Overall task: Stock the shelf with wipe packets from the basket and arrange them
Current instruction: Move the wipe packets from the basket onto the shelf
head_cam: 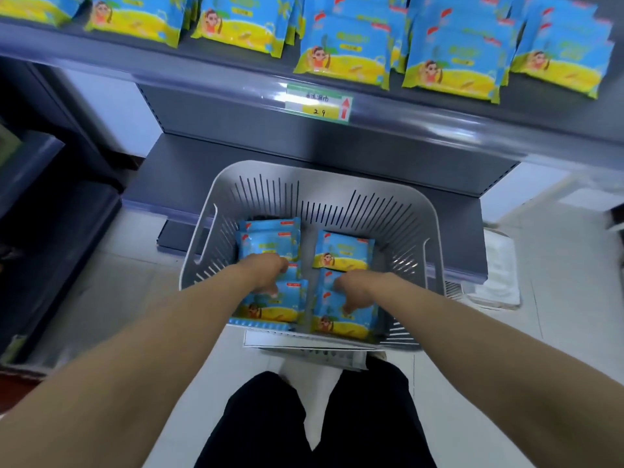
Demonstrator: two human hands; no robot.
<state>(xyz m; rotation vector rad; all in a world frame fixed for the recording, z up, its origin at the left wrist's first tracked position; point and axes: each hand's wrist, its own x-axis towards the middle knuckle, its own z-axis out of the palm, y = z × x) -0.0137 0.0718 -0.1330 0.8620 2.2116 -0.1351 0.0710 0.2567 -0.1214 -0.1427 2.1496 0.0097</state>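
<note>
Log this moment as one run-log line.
phase: reaching into basket | left hand: on left packets | right hand: on right packets | grip: unclear | shelf packets: in rows

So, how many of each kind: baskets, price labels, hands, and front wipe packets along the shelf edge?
Grey basket: 1
Price label: 1
Hands: 2, left hand and right hand
Front wipe packets on the shelf: 6
Total: 10

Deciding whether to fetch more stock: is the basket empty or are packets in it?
Not empty. The grey basket holds several wipe packets in two columns; the left hand and right hand reach down onto them.
</note>
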